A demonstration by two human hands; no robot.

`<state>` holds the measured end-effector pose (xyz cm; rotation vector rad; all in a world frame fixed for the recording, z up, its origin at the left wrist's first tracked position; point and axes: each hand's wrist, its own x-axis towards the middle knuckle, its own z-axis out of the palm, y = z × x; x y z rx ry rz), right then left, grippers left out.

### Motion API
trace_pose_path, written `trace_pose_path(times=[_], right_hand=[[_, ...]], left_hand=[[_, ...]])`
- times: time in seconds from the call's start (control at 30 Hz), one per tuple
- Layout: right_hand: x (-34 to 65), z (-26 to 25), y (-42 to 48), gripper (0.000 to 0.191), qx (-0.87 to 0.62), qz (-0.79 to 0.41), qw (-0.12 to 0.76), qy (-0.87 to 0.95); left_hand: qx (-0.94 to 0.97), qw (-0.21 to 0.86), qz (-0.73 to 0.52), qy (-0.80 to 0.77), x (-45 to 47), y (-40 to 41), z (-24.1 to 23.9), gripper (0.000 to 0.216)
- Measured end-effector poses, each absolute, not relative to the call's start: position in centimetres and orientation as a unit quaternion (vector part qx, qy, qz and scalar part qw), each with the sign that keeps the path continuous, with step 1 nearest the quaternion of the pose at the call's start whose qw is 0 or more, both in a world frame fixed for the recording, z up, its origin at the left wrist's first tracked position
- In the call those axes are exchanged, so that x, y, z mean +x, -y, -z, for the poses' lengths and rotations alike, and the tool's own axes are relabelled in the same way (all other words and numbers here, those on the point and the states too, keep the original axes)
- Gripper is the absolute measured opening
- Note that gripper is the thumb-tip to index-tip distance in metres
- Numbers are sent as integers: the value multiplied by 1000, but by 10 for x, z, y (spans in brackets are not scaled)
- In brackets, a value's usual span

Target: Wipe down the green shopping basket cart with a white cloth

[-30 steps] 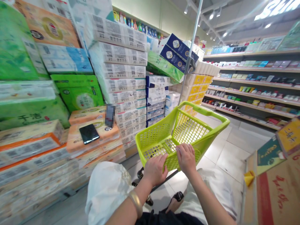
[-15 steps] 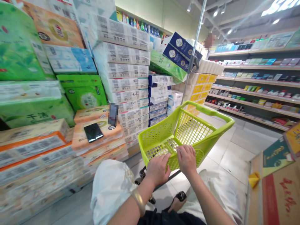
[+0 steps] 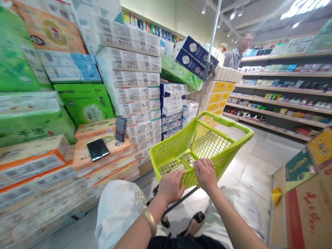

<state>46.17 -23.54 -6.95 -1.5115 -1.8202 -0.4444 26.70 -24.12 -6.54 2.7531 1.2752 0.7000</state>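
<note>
A lime-green shopping cart (image 3: 178,142) stands in front of my knees, its lattice basket showing no goods inside. My left hand (image 3: 171,186) is closed over the near rim of the basket, fingers curled on top. Just to its right, my right hand (image 3: 206,173) grips the same rim with its fingers bent over the edge. A gold bangle (image 3: 149,221) circles my left wrist. To the left of the cart, a black phone (image 3: 98,149) lies flat on an orange tissue pack (image 3: 116,147), apart from both hands.
Tall stacks of wrapped tissue packs (image 3: 137,79) line the left side. A metal pole (image 3: 209,62) rises behind the cart. Cardboard boxes (image 3: 311,207) stand close on the right. Stocked shelves (image 3: 282,88) fill the back right, with a person (image 3: 233,58) near them.
The view has shifted slightly, so the stacks and cart sit a little further left. The person at the back shows more fully. Both hands stay on the cart's rim.
</note>
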Motion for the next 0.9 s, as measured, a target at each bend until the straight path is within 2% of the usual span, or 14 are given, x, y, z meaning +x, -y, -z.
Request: trace_pose_path(times=[0.4,0.73,0.9], right_hand=[[505,58,212,23,-611,222,322,689],[499,57,212,23,-633,245,330,656],[482,61,214,23,-646,254,348,630]], left_hand=[[896,-17,-192,-400,253,206,68,43],[908,-28,-164,-385,239,190,61,47],[857,-70,-242,-450,253,200,54,47]])
